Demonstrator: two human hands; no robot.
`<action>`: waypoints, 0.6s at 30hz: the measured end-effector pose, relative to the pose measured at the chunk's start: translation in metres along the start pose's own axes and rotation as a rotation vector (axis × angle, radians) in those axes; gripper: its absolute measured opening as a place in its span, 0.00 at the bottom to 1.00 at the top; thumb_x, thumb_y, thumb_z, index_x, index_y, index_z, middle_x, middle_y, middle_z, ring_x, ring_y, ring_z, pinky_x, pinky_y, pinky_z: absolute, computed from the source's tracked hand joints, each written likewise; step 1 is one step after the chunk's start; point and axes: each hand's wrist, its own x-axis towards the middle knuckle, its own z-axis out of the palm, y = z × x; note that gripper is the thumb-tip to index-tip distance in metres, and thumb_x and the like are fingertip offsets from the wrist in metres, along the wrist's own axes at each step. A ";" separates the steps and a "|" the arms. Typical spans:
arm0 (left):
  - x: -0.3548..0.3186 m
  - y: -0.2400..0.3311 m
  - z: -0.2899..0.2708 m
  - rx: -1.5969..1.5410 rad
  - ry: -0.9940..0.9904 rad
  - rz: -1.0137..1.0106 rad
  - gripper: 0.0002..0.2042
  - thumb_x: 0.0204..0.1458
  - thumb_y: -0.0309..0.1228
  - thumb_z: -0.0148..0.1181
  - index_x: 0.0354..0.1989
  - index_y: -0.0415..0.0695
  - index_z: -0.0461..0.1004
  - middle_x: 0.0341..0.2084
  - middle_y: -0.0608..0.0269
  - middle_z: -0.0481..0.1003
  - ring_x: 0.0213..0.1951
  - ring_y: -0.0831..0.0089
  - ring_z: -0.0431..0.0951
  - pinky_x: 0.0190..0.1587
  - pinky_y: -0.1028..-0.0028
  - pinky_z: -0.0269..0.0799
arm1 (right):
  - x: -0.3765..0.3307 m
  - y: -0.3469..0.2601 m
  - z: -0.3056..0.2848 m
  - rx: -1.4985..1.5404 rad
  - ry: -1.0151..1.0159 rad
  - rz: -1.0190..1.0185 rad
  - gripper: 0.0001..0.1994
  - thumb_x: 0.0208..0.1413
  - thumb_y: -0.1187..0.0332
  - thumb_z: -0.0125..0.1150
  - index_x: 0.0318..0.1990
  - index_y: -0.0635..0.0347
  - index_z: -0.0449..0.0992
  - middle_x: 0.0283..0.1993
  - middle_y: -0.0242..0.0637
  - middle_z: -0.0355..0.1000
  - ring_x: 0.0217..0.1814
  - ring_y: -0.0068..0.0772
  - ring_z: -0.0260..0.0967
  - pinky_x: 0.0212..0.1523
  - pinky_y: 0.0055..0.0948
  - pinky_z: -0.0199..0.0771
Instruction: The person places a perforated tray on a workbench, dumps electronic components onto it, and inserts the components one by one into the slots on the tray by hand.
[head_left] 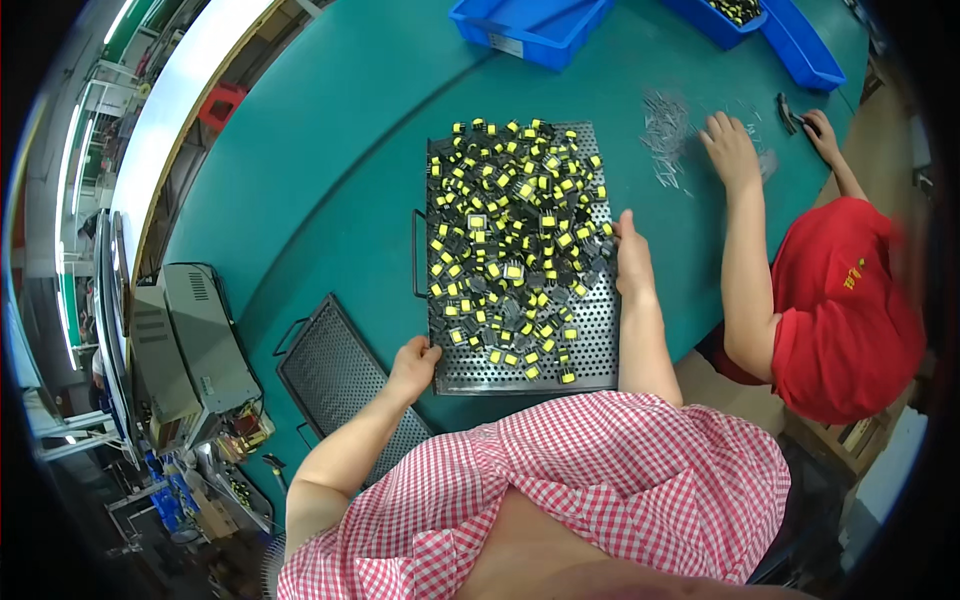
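Observation:
A perforated metal tray point(590, 345) lies on the green table in front of me, covered with several small black and yellow components point(515, 235). My left hand point(413, 366) grips the tray's near left corner. My right hand point(632, 262) rests on the tray's right edge, its fingers touching components there.
A second, bare perforated tray point(335, 375) lies at the lower left. Blue bins point(530, 28) stand at the table's far edge. At the right, a person in a red shirt point(840, 310) has hands among small metal pins point(668, 135). A grey machine point(185, 345) stands at left.

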 end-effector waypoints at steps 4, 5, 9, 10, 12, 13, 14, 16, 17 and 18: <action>0.004 -0.009 0.019 -0.197 0.120 -0.044 0.20 0.53 0.43 0.51 0.25 0.34 0.69 0.15 0.56 0.67 0.22 0.70 0.66 0.29 0.68 0.63 | -0.010 -0.005 0.010 -0.028 0.075 -0.071 0.35 0.59 0.44 0.40 0.52 0.78 0.64 0.54 0.50 0.64 0.54 0.35 0.62 0.55 0.32 0.58; 0.004 -0.009 0.023 -0.211 0.130 -0.053 0.20 0.53 0.43 0.51 0.25 0.34 0.69 0.15 0.56 0.67 0.22 0.70 0.66 0.29 0.68 0.63 | -0.012 -0.005 0.011 -0.058 0.105 -0.096 0.36 0.59 0.44 0.40 0.52 0.79 0.64 0.54 0.51 0.64 0.55 0.35 0.62 0.56 0.32 0.58; -0.002 0.003 0.034 -0.149 0.311 -0.005 0.23 0.55 0.47 0.47 0.25 0.34 0.70 0.20 0.45 0.70 0.25 0.63 0.70 0.31 0.66 0.64 | -0.004 0.008 0.011 0.041 0.134 -0.154 0.35 0.61 0.47 0.38 0.52 0.81 0.63 0.53 0.55 0.64 0.54 0.37 0.63 0.54 0.32 0.60; -0.005 0.004 0.034 -0.159 0.329 0.020 0.23 0.55 0.46 0.47 0.26 0.33 0.71 0.20 0.44 0.70 0.26 0.62 0.71 0.32 0.66 0.64 | -0.010 0.003 0.016 0.016 0.188 -0.222 0.34 0.61 0.47 0.37 0.50 0.82 0.64 0.52 0.55 0.65 0.52 0.38 0.64 0.52 0.32 0.62; -0.006 0.001 0.037 -0.200 0.375 0.094 0.23 0.56 0.45 0.46 0.29 0.33 0.71 0.21 0.43 0.70 0.26 0.62 0.71 0.33 0.66 0.64 | -0.003 0.008 0.016 0.072 0.154 -0.211 0.33 0.62 0.49 0.38 0.49 0.83 0.65 0.50 0.55 0.67 0.50 0.37 0.66 0.52 0.31 0.63; -0.008 0.000 0.038 -0.214 0.385 0.086 0.23 0.56 0.45 0.46 0.29 0.33 0.71 0.21 0.43 0.70 0.26 0.62 0.71 0.33 0.66 0.64 | -0.002 0.009 0.015 0.144 0.139 -0.191 0.32 0.62 0.50 0.38 0.48 0.83 0.65 0.48 0.55 0.69 0.48 0.37 0.67 0.52 0.30 0.63; -0.010 0.000 0.039 -0.207 0.386 0.098 0.23 0.56 0.45 0.46 0.29 0.33 0.71 0.21 0.43 0.70 0.26 0.62 0.71 0.33 0.66 0.64 | -0.002 0.010 0.017 0.125 0.198 -0.242 0.33 0.62 0.49 0.38 0.47 0.84 0.66 0.47 0.56 0.68 0.48 0.38 0.67 0.51 0.30 0.64; -0.010 -0.006 0.047 -0.252 0.430 0.140 0.23 0.56 0.45 0.46 0.29 0.32 0.71 0.21 0.44 0.70 0.26 0.63 0.70 0.33 0.67 0.64 | 0.003 0.010 0.014 0.125 0.124 -0.213 0.34 0.62 0.49 0.38 0.48 0.84 0.65 0.48 0.56 0.68 0.49 0.38 0.66 0.52 0.31 0.63; -0.009 -0.009 0.049 -0.261 0.441 0.131 0.23 0.56 0.45 0.46 0.29 0.32 0.71 0.21 0.44 0.70 0.26 0.63 0.70 0.33 0.67 0.64 | 0.005 0.010 0.013 0.136 0.065 -0.177 0.34 0.62 0.49 0.38 0.48 0.84 0.65 0.49 0.57 0.67 0.50 0.39 0.66 0.52 0.31 0.63; -0.007 -0.013 0.049 -0.271 0.435 0.107 0.23 0.56 0.45 0.46 0.29 0.32 0.71 0.21 0.44 0.70 0.26 0.62 0.70 0.33 0.67 0.64 | 0.008 0.013 0.014 0.128 0.053 -0.174 0.34 0.62 0.49 0.38 0.48 0.84 0.65 0.49 0.57 0.67 0.50 0.39 0.66 0.52 0.31 0.63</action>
